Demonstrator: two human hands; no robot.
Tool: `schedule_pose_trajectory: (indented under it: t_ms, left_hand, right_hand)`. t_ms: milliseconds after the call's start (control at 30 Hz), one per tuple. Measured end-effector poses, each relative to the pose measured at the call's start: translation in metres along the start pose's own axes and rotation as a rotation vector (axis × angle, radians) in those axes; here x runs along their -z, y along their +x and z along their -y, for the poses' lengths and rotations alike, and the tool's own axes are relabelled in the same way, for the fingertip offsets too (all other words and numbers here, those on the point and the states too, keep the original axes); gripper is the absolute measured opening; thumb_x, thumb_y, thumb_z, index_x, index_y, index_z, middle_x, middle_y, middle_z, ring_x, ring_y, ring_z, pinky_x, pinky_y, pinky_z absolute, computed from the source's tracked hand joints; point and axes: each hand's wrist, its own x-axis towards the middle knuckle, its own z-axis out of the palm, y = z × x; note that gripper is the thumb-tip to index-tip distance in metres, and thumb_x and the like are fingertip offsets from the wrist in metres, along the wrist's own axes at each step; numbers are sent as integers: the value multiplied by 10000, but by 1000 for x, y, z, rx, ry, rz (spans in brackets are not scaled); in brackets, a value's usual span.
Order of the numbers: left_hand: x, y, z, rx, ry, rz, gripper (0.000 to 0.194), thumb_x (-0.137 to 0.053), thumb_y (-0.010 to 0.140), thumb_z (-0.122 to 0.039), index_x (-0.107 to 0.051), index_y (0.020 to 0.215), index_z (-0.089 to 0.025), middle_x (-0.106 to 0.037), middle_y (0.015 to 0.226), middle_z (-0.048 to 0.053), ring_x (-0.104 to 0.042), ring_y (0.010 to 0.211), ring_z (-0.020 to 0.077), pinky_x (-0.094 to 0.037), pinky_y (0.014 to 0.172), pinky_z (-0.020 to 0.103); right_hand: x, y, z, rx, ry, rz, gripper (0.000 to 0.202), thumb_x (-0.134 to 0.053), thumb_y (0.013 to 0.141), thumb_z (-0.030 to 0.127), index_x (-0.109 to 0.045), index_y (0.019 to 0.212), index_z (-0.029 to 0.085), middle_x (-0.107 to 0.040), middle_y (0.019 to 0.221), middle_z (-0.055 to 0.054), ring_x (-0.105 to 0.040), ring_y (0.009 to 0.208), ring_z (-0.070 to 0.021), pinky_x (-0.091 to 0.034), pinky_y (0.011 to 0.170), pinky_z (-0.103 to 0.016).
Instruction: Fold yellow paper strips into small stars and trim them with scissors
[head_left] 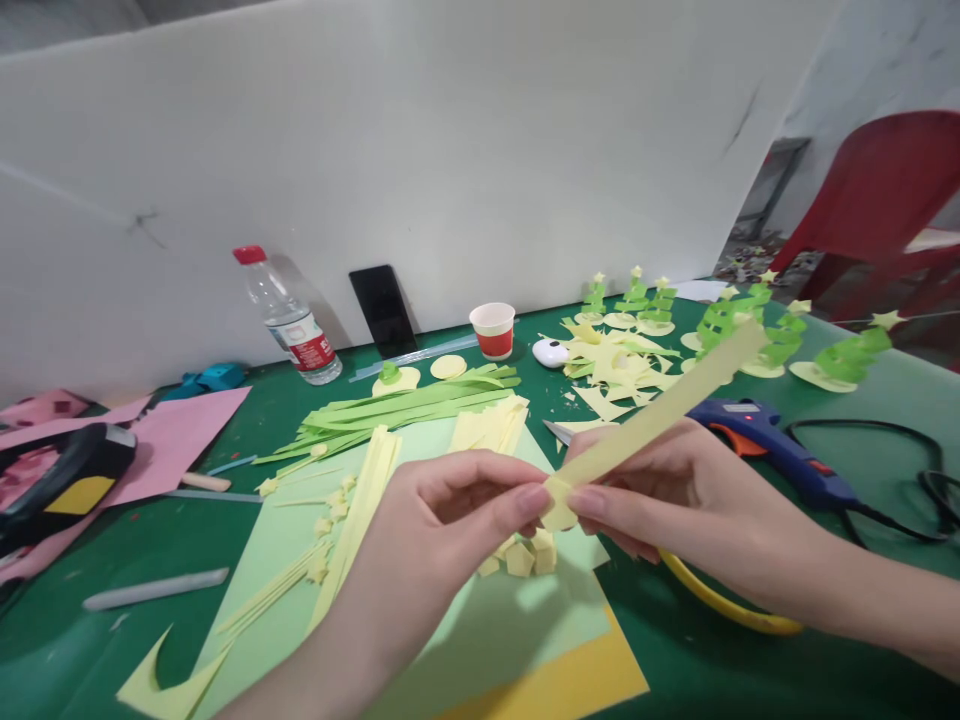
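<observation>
A pale yellow paper strip (664, 405) slants up to the right, its lower end folded into a small knot. My left hand (457, 520) pinches the knot's left side between thumb and forefinger. From the right, my right hand (675, 490) grips the strip just above the fold. Below my fingers, several small folded yellow pentagons (519, 558) lie on a light green sheet (480, 635). Yellow strips (364, 500) and thin stems with small stars (319, 560) lie left of my left hand. Green strips (412, 400) are spread behind it.
A blue glue gun (780, 455), scissors (559, 432) and a yellow ring (724, 605) lie near my right hand. Paper scraps (619, 365), small green spiral trees (851, 358), a paper cup (493, 332), a phone (383, 310) and a bottle (296, 325) stand or lie farther back.
</observation>
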Motion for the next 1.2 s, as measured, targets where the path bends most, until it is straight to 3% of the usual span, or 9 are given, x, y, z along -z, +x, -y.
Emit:
schedule_pose_trajectory:
  t_ms: [233,400,600,733,833,900,1000,1100,1200]
  left_hand:
    - [1,2,5,-10,-102,17,145,-735,710,-125,-763,656,-257,-689,610,-45,-594,559,68,-476,526,113]
    - [1,-1,3,-27,-43,15,140,-698,728,-146,-759,675,-260,-693,690,-31,-601,637,98,-480,566,148]
    - [4,2,7,-11,-23,88,181,-667,773,-171,-765,664,-278,-701,702,-34,-586,649,102,-466,591,169]
    - [5,3,8,-36,-52,93,194,-671,773,-159,-763,663,-290,-688,690,-40,-574,644,101,-459,578,174]
    - [3,1,6,-158,26,52,201,-666,765,-143,-760,653,-282,-690,689,-26,-589,657,119,-477,587,195]
    - [3,0,5,-298,119,26,232,-639,762,-96,-759,665,-269,-707,702,-9,-613,668,137,-502,608,218]
    - [4,0,3,-528,274,28,255,-630,727,-23,-757,730,-244,-732,747,20,-645,678,158,-535,633,252]
    - [8,2,3,-702,418,26,277,-673,702,5,-752,792,-245,-732,773,21,-655,677,151,-543,638,249]
    - [12,3,5,-792,526,-10,273,-677,722,3,-753,794,-250,-719,763,15,-652,678,145,-540,635,241]
  right_hand:
    - [2,3,-3,177,-45,26,296,-694,773,369,-644,553,176,-476,492,33,-419,438,-70,-340,395,-186]
    - [4,7,-3,292,-159,28,356,-630,839,344,-584,527,180,-486,496,30,-431,460,-77,-344,415,-188]
    - [4,5,-7,226,-164,132,276,-645,832,349,-637,602,196,-591,582,13,-528,577,-111,-428,562,-214]
    - [3,5,-8,62,91,184,278,-663,810,380,-602,626,181,-502,567,39,-428,511,-73,-334,443,-183]
    - [4,5,-10,-90,296,298,324,-656,814,420,-563,645,160,-424,510,66,-349,439,-42,-264,390,-164]
    - [5,6,-12,-137,430,355,338,-650,819,425,-555,649,148,-448,512,64,-360,415,-30,-269,374,-149]
    - [7,8,-16,-208,602,390,246,-676,800,325,-597,666,134,-490,528,57,-394,398,-20,-278,344,-118]
    - [7,11,-18,-301,706,439,186,-644,816,266,-632,688,132,-512,507,48,-410,380,-27,-287,320,-108]
    - [8,13,-18,-357,727,448,172,-600,834,243,-633,704,135,-520,506,43,-419,364,-33,-282,312,-118]
